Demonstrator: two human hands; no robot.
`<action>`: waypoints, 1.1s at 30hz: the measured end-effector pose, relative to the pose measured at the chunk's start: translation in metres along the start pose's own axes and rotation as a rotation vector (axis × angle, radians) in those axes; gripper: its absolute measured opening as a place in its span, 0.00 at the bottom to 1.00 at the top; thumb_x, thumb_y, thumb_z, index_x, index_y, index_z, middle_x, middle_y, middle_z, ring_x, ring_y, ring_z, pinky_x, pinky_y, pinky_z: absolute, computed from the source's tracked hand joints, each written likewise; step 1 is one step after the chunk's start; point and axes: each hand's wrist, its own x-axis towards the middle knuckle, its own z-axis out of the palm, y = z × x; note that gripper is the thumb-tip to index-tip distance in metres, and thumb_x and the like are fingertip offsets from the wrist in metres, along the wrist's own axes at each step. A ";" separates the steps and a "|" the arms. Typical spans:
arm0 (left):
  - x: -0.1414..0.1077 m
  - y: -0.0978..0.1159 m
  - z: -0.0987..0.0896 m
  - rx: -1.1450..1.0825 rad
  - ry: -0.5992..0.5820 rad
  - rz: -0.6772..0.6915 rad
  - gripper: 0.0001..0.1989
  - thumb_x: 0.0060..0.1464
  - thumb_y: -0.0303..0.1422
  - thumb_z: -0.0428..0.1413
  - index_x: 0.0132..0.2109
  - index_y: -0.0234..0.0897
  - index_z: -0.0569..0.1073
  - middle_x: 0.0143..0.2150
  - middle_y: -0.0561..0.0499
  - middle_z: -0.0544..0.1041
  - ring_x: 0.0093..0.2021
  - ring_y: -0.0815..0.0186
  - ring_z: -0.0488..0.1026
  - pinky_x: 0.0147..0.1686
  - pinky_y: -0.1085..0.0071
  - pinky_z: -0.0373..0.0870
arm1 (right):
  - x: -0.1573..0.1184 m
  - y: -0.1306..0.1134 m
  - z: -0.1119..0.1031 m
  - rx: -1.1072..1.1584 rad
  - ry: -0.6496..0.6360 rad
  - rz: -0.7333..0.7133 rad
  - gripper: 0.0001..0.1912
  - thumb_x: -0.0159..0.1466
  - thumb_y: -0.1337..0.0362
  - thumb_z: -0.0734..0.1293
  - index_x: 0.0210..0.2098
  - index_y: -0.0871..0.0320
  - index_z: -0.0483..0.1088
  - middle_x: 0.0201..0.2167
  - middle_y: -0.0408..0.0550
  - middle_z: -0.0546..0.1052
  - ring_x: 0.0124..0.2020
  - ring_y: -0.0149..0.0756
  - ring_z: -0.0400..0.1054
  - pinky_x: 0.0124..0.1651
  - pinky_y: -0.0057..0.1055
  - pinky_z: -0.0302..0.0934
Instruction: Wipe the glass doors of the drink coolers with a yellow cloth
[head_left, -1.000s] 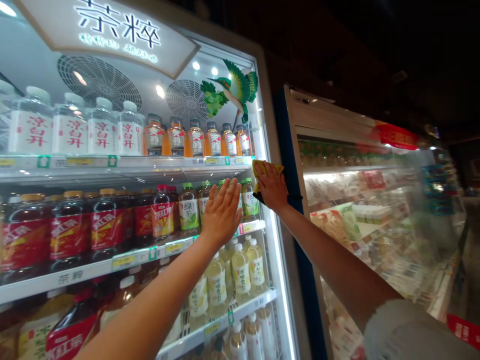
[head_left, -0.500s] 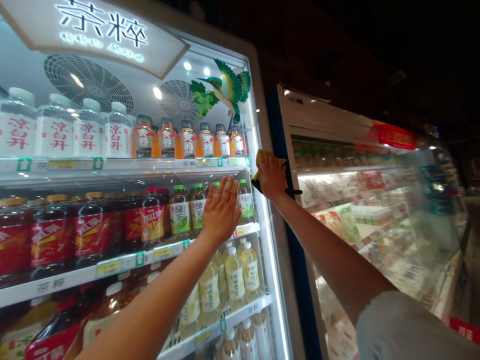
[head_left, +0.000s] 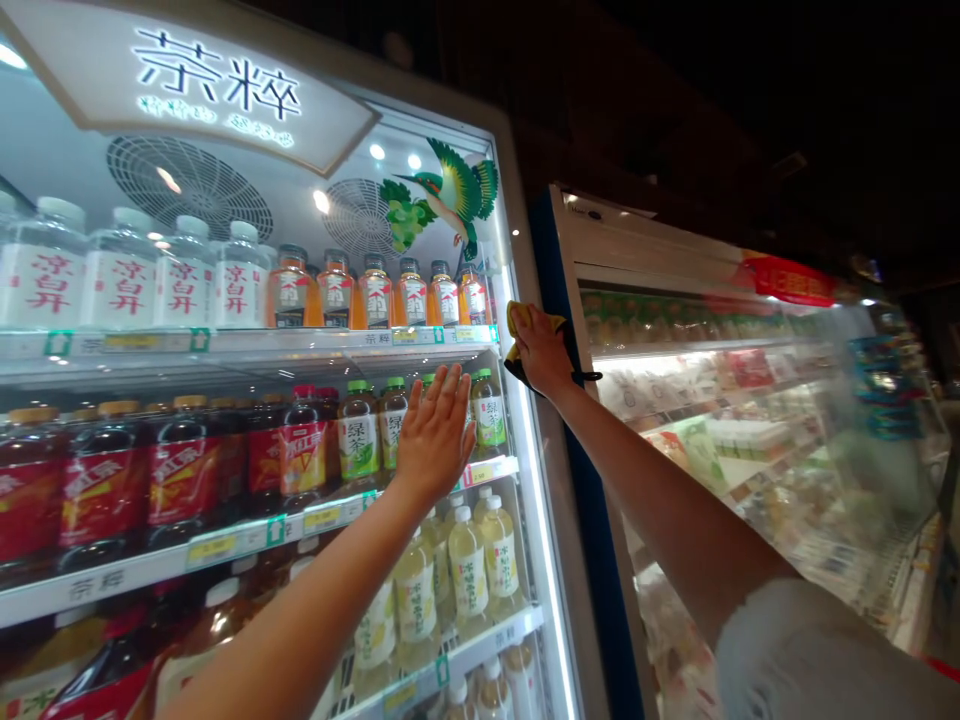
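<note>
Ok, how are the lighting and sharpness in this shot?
Head view: the sign glows brightly, the left hand is fairly crisp, the display case at right looks smeared in its farther part, and the upper right corner is nearly black.

From my remote seat I can't see the palm of the bare right hand [head_left: 541, 350], and it hides much of the yellow cloth [head_left: 514, 322] with a black edge, so I can't tell how the fingers grip it. The left palm is turned from me too; whether it touches the glass I can't say. That left hand [head_left: 435, 435] covers part of the row of green-capped plastic bottles [head_left: 491, 415]. My view's bottom edge cuts off the left forearm [head_left: 300, 620], and the grey cloth sleeve [head_left: 810, 650] also runs out of frame. I lose part of the red-labelled dark bottle [head_left: 26, 490] at the left edge. Small print on the yellow price tags [head_left: 212, 549] is unreadable to me, and the pale packaged goods [head_left: 750, 440] blur.
</note>
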 end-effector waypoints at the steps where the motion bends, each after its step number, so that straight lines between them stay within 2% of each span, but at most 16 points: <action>1: -0.002 0.000 0.000 0.006 0.002 0.003 0.37 0.69 0.39 0.46 0.77 0.34 0.40 0.78 0.43 0.48 0.78 0.57 0.40 0.76 0.53 0.35 | 0.002 -0.001 -0.001 -0.001 0.002 0.004 0.31 0.74 0.65 0.51 0.75 0.51 0.51 0.77 0.54 0.50 0.75 0.54 0.46 0.68 0.64 0.53; 4: -0.009 -0.005 -0.003 0.023 0.000 0.010 0.38 0.69 0.38 0.46 0.77 0.35 0.39 0.78 0.43 0.48 0.78 0.57 0.40 0.76 0.52 0.33 | -0.012 -0.004 0.003 -0.038 0.033 0.012 0.30 0.74 0.64 0.52 0.75 0.51 0.52 0.76 0.54 0.51 0.75 0.54 0.47 0.67 0.61 0.55; 8: -0.018 -0.019 -0.017 0.037 -0.012 -0.003 0.38 0.69 0.38 0.47 0.77 0.38 0.38 0.78 0.44 0.48 0.78 0.58 0.40 0.76 0.51 0.33 | -0.030 -0.005 0.012 -0.022 0.118 -0.003 0.29 0.74 0.63 0.54 0.73 0.51 0.57 0.74 0.55 0.58 0.73 0.52 0.52 0.66 0.56 0.58; 11: -0.018 -0.030 -0.024 0.037 -0.014 -0.028 0.40 0.68 0.38 0.48 0.77 0.39 0.37 0.78 0.45 0.48 0.78 0.58 0.41 0.76 0.51 0.35 | -0.019 -0.015 0.013 0.022 0.159 0.030 0.28 0.73 0.63 0.54 0.72 0.51 0.60 0.72 0.57 0.61 0.72 0.54 0.54 0.66 0.57 0.58; 14: -0.013 -0.035 -0.024 0.037 -0.026 -0.087 0.39 0.67 0.38 0.49 0.77 0.37 0.41 0.78 0.43 0.49 0.78 0.56 0.42 0.76 0.50 0.36 | -0.011 -0.036 0.012 -0.002 0.150 0.078 0.29 0.74 0.62 0.53 0.73 0.50 0.57 0.74 0.56 0.58 0.73 0.57 0.51 0.66 0.61 0.55; 17: -0.009 -0.033 -0.021 0.038 -0.051 -0.123 0.37 0.67 0.38 0.48 0.77 0.34 0.46 0.78 0.42 0.50 0.78 0.55 0.42 0.76 0.49 0.36 | -0.034 -0.047 0.010 -0.014 0.102 -0.060 0.28 0.75 0.60 0.53 0.73 0.48 0.55 0.75 0.52 0.56 0.74 0.54 0.48 0.67 0.60 0.54; 21: -0.013 -0.032 -0.023 0.033 -0.063 -0.107 0.34 0.67 0.38 0.47 0.76 0.33 0.51 0.77 0.41 0.51 0.78 0.55 0.42 0.76 0.48 0.35 | -0.078 -0.028 0.006 -0.018 0.022 -0.351 0.26 0.75 0.60 0.55 0.71 0.44 0.60 0.74 0.47 0.59 0.74 0.46 0.50 0.68 0.53 0.53; 22: -0.015 -0.034 -0.026 0.032 -0.066 -0.100 0.34 0.67 0.38 0.47 0.76 0.33 0.51 0.77 0.41 0.51 0.78 0.55 0.43 0.76 0.49 0.35 | -0.081 -0.022 0.005 -0.009 0.019 -0.371 0.25 0.75 0.61 0.55 0.70 0.44 0.62 0.73 0.47 0.61 0.74 0.45 0.52 0.68 0.51 0.53; 24: -0.019 -0.039 -0.032 0.036 -0.072 -0.091 0.34 0.67 0.39 0.47 0.75 0.33 0.53 0.77 0.41 0.51 0.78 0.55 0.43 0.76 0.49 0.35 | -0.072 -0.018 0.006 0.015 0.046 -0.319 0.25 0.75 0.61 0.55 0.69 0.46 0.64 0.72 0.48 0.63 0.73 0.45 0.54 0.67 0.49 0.55; 26: -0.022 -0.045 -0.037 0.050 -0.072 -0.100 0.34 0.67 0.39 0.47 0.75 0.33 0.52 0.77 0.41 0.51 0.78 0.56 0.43 0.76 0.48 0.34 | -0.049 -0.029 0.008 0.031 0.098 -0.179 0.25 0.75 0.61 0.54 0.69 0.47 0.63 0.72 0.50 0.62 0.72 0.47 0.54 0.67 0.51 0.56; 29: -0.025 -0.052 -0.043 0.071 -0.078 -0.133 0.35 0.67 0.39 0.47 0.76 0.34 0.51 0.77 0.41 0.51 0.78 0.55 0.43 0.76 0.47 0.34 | -0.019 -0.069 0.012 0.034 0.140 -0.003 0.27 0.75 0.60 0.53 0.72 0.46 0.59 0.74 0.49 0.59 0.73 0.51 0.51 0.68 0.58 0.53; 31: -0.026 -0.054 -0.045 0.080 -0.093 -0.149 0.34 0.67 0.39 0.47 0.76 0.34 0.51 0.77 0.41 0.52 0.78 0.54 0.44 0.76 0.46 0.35 | -0.019 -0.093 0.014 0.042 0.128 -0.016 0.27 0.75 0.59 0.53 0.72 0.45 0.57 0.75 0.47 0.57 0.74 0.50 0.48 0.69 0.59 0.51; 33: -0.028 -0.055 -0.047 0.085 -0.101 -0.156 0.34 0.67 0.38 0.47 0.76 0.34 0.52 0.77 0.40 0.53 0.78 0.54 0.45 0.75 0.46 0.36 | -0.035 -0.103 0.014 0.054 0.102 -0.131 0.27 0.75 0.58 0.54 0.72 0.44 0.57 0.75 0.46 0.56 0.75 0.49 0.47 0.69 0.59 0.50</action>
